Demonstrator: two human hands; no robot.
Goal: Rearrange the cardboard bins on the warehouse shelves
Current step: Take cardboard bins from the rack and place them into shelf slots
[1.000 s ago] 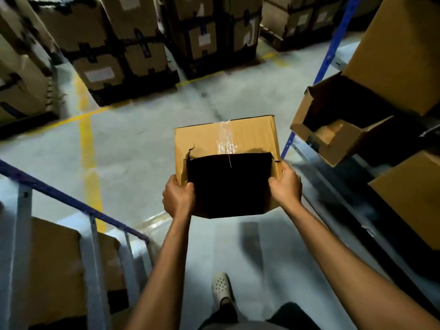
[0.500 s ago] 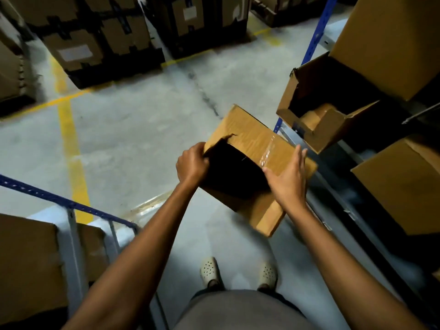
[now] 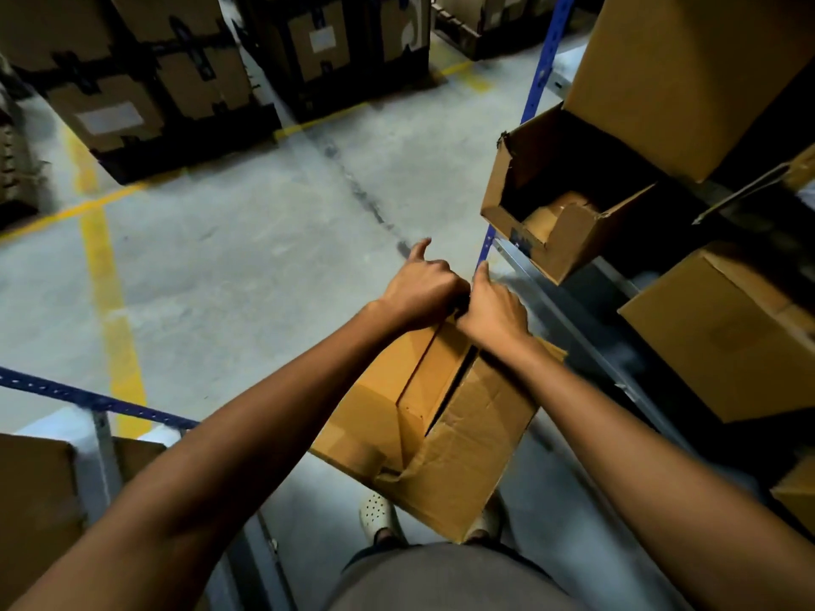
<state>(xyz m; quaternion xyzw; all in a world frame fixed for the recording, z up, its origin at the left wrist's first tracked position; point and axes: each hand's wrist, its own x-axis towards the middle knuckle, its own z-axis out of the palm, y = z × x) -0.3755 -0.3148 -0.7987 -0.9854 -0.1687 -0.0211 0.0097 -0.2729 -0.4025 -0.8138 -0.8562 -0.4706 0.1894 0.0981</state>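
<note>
At the lower left of the frame a brown carton (image 3: 31, 513) sits behind a blue shelf rail (image 3: 92, 401) and its grey upright. Above it, yellow floor lines (image 3: 110, 302) cross the grey concrete, and stacked strapped cartons (image 3: 132, 72) fill the upper left and top centre on dark pallets.

At the centre, the left hand (image 3: 419, 284) and the right hand (image 3: 491, 313) are pressed together, knuckle to knuckle, both curled over the far top edge of the cardboard bin (image 3: 436, 425); the left forefinger sticks out, pointing up the frame. The bin is held in the air at lower centre, tilted, with a flap lifted along a dark slit and its near corner creased and crumpled. Under it a pale perforated shoe (image 3: 375, 513) shows on the floor.

To the right, a blue post (image 3: 538, 77) rises to the top of the frame. Just beside it an open-fronted bin (image 3: 569, 240) rests on the shelf in the upper right, its mouth dark, with a smaller piece of cardboard inside. A big closed carton (image 3: 688, 77) lies above it, and another closed carton (image 3: 727, 332) sits at the right edge, lower down
</note>
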